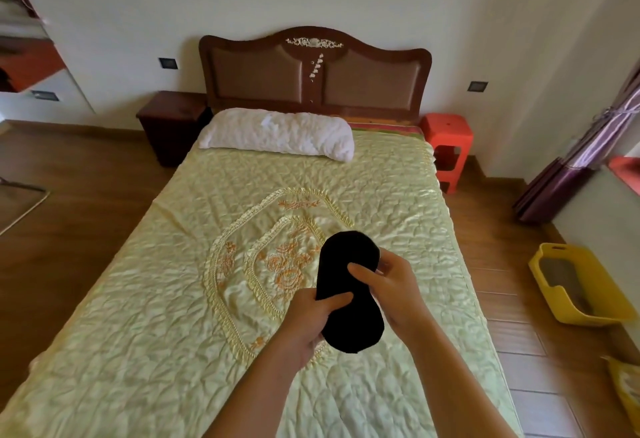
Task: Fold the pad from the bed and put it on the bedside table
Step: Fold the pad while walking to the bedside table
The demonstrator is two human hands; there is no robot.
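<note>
A long black oval pad [349,257] hangs unfolded above the yellow quilted bed [173,316], near its middle. My left hand [308,319] grips the pad's left edge at its narrow waist. My right hand [391,288] pinches the right edge at the same height, thumb on top. The pad's far end points toward the headboard and its near end toward me. A dark wooden bedside table [169,115] stands left of the headboard, far from both hands.
A white pillow [277,132] lies at the head of the bed. A red plastic stool [448,139] stands right of the headboard. A yellow basket [581,285] sits on the wooden floor at the right, near purple curtains [568,167].
</note>
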